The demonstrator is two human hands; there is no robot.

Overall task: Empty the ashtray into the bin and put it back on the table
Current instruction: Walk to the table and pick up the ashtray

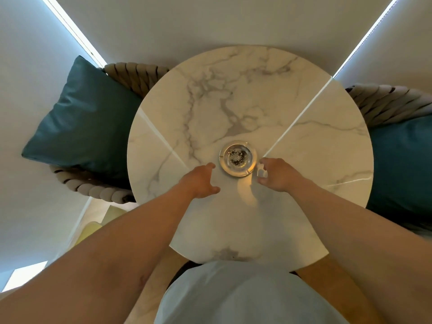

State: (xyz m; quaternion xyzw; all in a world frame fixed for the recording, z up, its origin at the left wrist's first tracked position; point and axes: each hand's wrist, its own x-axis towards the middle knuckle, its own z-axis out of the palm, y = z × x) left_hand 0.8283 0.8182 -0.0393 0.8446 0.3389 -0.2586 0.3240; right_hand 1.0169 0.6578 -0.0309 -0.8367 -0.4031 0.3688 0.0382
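A round clear glass ashtray [238, 158] holding dark grey ash sits near the middle of a round white marble table [233, 94]. My left hand [200, 180] hovers just left of the ashtray with fingers apart, holding nothing. On the other side, my right hand [278, 175] is equally close to the ashtray, fingers curved and spread, also holding nothing. Neither hand touches the glass. No bin is in view.
Two woven rope chairs flank the table, each with a teal cushion: one chair [135, 74] and its cushion [81, 120] at the left, the other cushion [402, 169] at the right. Pale walls or blinds stand behind. My light blue shirt [247, 293] fills the bottom centre.
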